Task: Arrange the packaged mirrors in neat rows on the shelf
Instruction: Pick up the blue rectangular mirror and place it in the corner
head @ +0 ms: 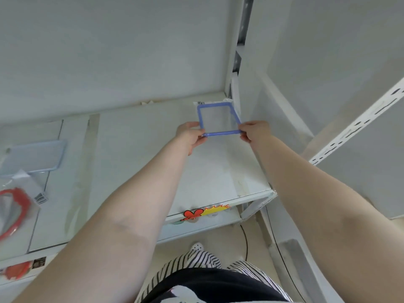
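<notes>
while both arms reach out over the white shelf (135, 149), the person holds a blue-framed mirror (219, 119) at the far right corner of the board, close to the back wall and just beside the white upright post (235, 90) of the rack. the left hand (189, 136) pinches the near left corner of the frame, thumb on top and fingers curled under; the right hand (254, 131) grips the near right corner the same way. the mirror sits in clear plastic wrap, with a white label poking out at its far edge, and its far side looks to be down on the shelf or very near it (i can't tell for sure whether it touches). the near edge seems slightly raised between the two hands.

well off to the left, on the same shelf level, lies a pale blue packaged mirror (36, 157) with rounded corners, flat on the board. just in front of it, partly cut off by the edge of view, is a red-framed mirror (15, 212) in a plastic bag with a barcode tag. the stretch of shelf between those and the blue-framed mirror is bare white board.

a red and yellow sticker (204, 212) is stuck on the front lip of the shelf, below the person's left forearm. lower down, striped clothing and a white shoe (197, 246) show above a pale floor.
</notes>
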A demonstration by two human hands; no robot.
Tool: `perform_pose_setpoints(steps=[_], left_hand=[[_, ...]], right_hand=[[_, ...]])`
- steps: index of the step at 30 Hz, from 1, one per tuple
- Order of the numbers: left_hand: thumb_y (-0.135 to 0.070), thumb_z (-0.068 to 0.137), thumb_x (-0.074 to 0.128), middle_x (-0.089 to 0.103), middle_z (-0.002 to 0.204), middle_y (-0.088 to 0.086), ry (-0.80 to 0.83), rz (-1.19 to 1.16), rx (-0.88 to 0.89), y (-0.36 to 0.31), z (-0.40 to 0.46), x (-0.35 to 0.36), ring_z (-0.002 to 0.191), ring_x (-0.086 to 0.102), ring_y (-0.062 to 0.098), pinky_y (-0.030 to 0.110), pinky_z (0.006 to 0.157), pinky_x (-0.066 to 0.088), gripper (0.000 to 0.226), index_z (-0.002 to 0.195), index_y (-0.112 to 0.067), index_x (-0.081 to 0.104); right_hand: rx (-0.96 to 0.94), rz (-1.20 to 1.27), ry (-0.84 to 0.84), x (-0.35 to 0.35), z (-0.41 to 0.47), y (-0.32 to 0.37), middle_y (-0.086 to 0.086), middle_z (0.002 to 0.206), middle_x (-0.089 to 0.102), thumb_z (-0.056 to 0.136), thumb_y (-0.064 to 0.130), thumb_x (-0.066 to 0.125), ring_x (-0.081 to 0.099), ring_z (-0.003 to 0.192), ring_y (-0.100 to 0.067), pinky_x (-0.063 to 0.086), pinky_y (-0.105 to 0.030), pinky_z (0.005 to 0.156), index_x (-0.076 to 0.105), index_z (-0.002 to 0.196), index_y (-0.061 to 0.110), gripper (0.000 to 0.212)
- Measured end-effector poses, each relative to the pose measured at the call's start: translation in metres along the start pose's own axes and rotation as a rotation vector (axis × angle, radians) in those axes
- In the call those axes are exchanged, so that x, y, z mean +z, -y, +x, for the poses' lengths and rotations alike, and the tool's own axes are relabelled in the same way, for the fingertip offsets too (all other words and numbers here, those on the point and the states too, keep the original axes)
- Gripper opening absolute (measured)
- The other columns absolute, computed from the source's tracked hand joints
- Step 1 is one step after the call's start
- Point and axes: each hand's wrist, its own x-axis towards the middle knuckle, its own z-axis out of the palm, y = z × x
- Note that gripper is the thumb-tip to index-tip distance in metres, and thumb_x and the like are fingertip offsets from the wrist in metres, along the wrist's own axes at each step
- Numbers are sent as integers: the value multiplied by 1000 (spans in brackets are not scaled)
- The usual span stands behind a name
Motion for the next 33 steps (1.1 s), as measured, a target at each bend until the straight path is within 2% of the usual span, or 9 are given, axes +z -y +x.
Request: perform_pose_setpoints(steps=[3, 6, 10, 13, 16, 19, 21, 25, 33], left_hand=[[8, 91, 54, 61, 101, 15, 21, -50, 1, 0, 16, 5, 80, 61, 21, 29, 92, 50, 48, 138, 0, 45], [14, 89, 53, 61, 102, 14, 52, -45, 27, 3, 32, 12, 101, 54, 24, 28, 96, 45, 57, 143, 2, 38], [17, 86, 55, 57, 115, 24, -22, 11, 92, 11, 61, 15, 101, 52, 25, 28, 96, 44, 60, 142, 6, 39], [12, 85, 62, 57, 130, 26, -122, 99, 131, 23, 89, 14, 99, 55, 22, 29, 99, 45, 55, 137, 5, 47], [4, 80, 70, 62, 127, 22, -212, 209, 166, 39, 114, 13, 102, 62, 24, 36, 104, 47, 53, 131, 2, 56], [-8, 80, 74, 67, 123, 13, -299, 336, 194, 51, 128, 16, 114, 64, 27, 34, 104, 47, 49, 127, -7, 62], [-11, 80, 73, 68, 121, 11, -341, 379, 233, 56, 133, 18, 114, 63, 24, 27, 103, 45, 47, 126, -10, 63], [-11, 82, 71, 69, 119, 11, -378, 411, 302, 63, 140, 22, 113, 63, 22, 20, 96, 42, 44, 126, -8, 64], [-12, 84, 70, 69, 116, 13, -405, 481, 311, 62, 145, 24, 112, 63, 26, 26, 99, 44, 41, 124, -7, 64]], right_hand=[[-9, 19, 16, 0, 20, -2, -7, 50, 56, 87, -5, 61, 46, 24, 0, 44, -11, 34, 53, 67, 8, 25], [-20, 3, 14, 1, 41, -2, 0, 36, 55, 87, -4, 62, 46, 23, -1, 41, -11, 33, 56, 71, 5, 19], [-27, 7, 38, 11, 72, -11, -9, 58, 54, 87, -3, 63, 52, 33, -5, 47, -10, 38, 56, 67, 7, 23], [-40, -53, 53, 21, 94, -24, -8, 62, 52, 86, 1, 64, 53, 44, -11, 48, -14, 44, 58, 66, 8, 23], [-93, -148, 49, 31, 110, -41, -8, 59, 52, 85, 0, 63, 49, 53, -17, 43, -26, 54, 66, 75, -7, 12], [-147, -250, 21, 36, 126, -57, -7, 57, 55, 81, 4, 66, 53, 60, -23, 45, -32, 62, 69, 71, 0, 11], [-187, -315, -7, 38, 132, -61, -7, 63, 61, 78, 7, 68, 58, 69, -23, 50, -35, 70, 73, 78, 5, 5], [-226, -403, -42, 40, 139, -59, -9, 86, 67, 80, 12, 69, 61, 79, -24, 53, -36, 82, 73, 96, 7, 17], [-216, -449, -34, 38, 136, -52, -15, 110, 69, 86, 16, 67, 64, 100, -32, 49, -34, 87, 69, 105, 5, 22]])
